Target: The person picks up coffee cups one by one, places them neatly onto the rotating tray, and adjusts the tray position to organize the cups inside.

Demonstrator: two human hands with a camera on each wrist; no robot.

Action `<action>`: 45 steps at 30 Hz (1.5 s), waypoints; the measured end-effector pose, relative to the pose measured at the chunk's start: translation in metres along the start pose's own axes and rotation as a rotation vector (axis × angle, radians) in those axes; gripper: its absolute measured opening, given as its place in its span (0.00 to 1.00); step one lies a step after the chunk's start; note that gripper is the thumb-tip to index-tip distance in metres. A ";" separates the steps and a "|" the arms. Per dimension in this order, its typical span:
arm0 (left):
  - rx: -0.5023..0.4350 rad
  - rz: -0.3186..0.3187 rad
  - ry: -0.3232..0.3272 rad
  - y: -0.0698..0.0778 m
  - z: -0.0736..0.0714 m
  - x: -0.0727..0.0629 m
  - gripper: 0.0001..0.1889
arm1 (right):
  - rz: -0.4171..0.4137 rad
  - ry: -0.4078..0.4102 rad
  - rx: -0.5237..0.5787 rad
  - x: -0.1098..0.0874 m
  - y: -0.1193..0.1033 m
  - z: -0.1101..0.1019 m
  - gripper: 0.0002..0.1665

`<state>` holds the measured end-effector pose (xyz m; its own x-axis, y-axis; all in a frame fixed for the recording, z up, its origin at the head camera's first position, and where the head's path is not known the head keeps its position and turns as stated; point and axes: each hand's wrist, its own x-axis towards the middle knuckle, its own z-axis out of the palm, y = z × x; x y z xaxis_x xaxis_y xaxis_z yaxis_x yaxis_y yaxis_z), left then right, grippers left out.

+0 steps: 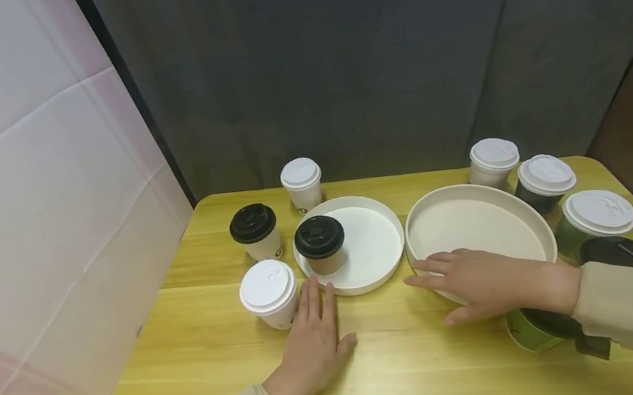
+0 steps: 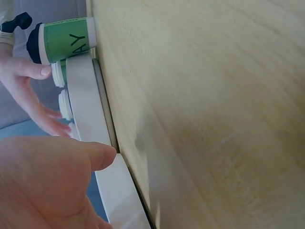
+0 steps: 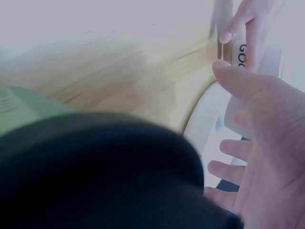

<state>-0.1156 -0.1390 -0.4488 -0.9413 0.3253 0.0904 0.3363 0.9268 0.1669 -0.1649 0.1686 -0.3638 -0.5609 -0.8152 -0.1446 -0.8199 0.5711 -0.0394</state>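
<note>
My left hand (image 1: 313,348) has its fingers straight, the tips right at the front rim of the white round tray (image 1: 375,243). A paper cup with a white lid (image 1: 269,293) stands just left of those fingertips. On that tray, toward its left side, is a brown cup with a black lid (image 1: 321,244). My right hand (image 1: 482,278) hovers with fingers extended over the front left edge of the cream round tray (image 1: 479,214), holding nothing. Beneath the right wrist a green cup (image 1: 529,331) is partly hidden; its dark lid (image 3: 95,167) looms blurred in the right wrist view.
Left of the white tray stand a black-lidded cup (image 1: 255,230) and, farther back, a small white-lidded cup (image 1: 302,182). Along the right side are a white cup (image 1: 492,163), a dark cup (image 1: 544,184), a green white-lidded cup (image 1: 593,221) and a black-lidded one (image 1: 618,251).
</note>
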 end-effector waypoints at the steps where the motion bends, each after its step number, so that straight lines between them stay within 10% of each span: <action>1: 0.005 0.000 0.003 0.000 0.000 0.000 0.46 | 0.003 -0.007 -0.007 0.003 -0.001 0.000 0.45; 36: 0.103 0.079 0.022 0.007 0.002 -0.003 0.47 | 0.022 -0.084 0.078 0.036 -0.007 0.007 0.48; 45: 0.057 0.152 0.225 0.015 -0.038 -0.007 0.44 | -0.051 0.030 -0.010 0.054 -0.009 -0.011 0.47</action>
<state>-0.1024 -0.1342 -0.4096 -0.8476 0.4176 0.3274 0.4652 0.8816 0.0800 -0.1893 0.1185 -0.3604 -0.5212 -0.8460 -0.1129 -0.8487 0.5276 -0.0358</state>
